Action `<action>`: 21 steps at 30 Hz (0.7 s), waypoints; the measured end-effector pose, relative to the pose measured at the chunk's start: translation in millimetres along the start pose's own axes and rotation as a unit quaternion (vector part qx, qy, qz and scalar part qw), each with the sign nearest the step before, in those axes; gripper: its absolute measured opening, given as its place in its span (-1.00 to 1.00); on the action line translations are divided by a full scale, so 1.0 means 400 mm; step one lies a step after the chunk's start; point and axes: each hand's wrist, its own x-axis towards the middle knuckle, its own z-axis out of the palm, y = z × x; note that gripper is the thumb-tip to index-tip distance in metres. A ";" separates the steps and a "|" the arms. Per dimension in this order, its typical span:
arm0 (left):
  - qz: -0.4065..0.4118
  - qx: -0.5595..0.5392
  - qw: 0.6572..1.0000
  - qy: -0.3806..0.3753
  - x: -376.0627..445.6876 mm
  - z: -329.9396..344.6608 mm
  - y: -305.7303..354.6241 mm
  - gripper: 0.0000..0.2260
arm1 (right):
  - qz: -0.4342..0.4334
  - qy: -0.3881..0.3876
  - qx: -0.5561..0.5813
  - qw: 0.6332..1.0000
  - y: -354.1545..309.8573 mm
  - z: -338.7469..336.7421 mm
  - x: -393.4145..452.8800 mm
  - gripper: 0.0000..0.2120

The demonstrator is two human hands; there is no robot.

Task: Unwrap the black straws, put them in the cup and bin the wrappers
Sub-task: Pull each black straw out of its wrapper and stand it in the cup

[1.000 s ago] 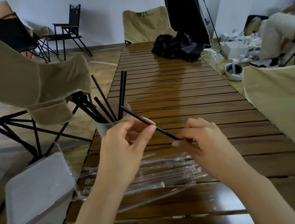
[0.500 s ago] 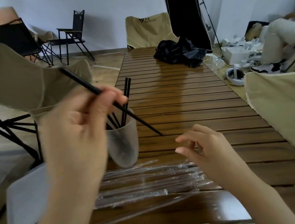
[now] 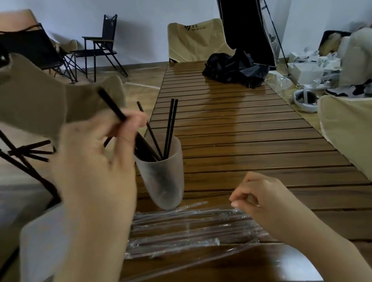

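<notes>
My left hand (image 3: 95,165) is raised beside the frosted cup (image 3: 162,178) and pinches a black straw (image 3: 112,105), whose lower end dips into the cup's mouth. Several more black straws (image 3: 169,126) stand in the cup. My right hand (image 3: 263,199) hovers low over the right end of a pile of clear wrappers (image 3: 186,231) on the wooden slatted table (image 3: 237,135); its fingers are curled, and whether they pinch a wrapper is unclear. A white bin (image 3: 42,247) sits below the table's left edge.
A crumpled black bag (image 3: 235,70) lies at the far end of the table. Beige folding chairs stand at the left (image 3: 25,101), the far end (image 3: 194,40) and the right (image 3: 365,139). White boxes and clutter (image 3: 311,71) cover the floor at the right.
My left hand has carried the bare straw from between both hands up to the cup and tilted its tip into the mouth. My right hand has let go of the straw and dropped towards the wrappers.
</notes>
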 end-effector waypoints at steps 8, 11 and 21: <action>0.002 0.000 0.998 -0.060 -0.019 0.034 -0.036 -0.55 | 0.010 0.012 0.023 1.000 -0.032 0.005 0.011 -0.89; 0.001 -0.005 0.998 -0.061 -0.020 0.037 -0.048 -0.57 | 0.002 0.025 0.030 0.999 -0.073 0.014 0.022 -0.78; -0.162 -0.172 0.958 -0.160 -0.036 0.068 -0.140 -0.03 | -0.073 0.148 0.125 0.978 -0.225 0.064 0.107 -0.18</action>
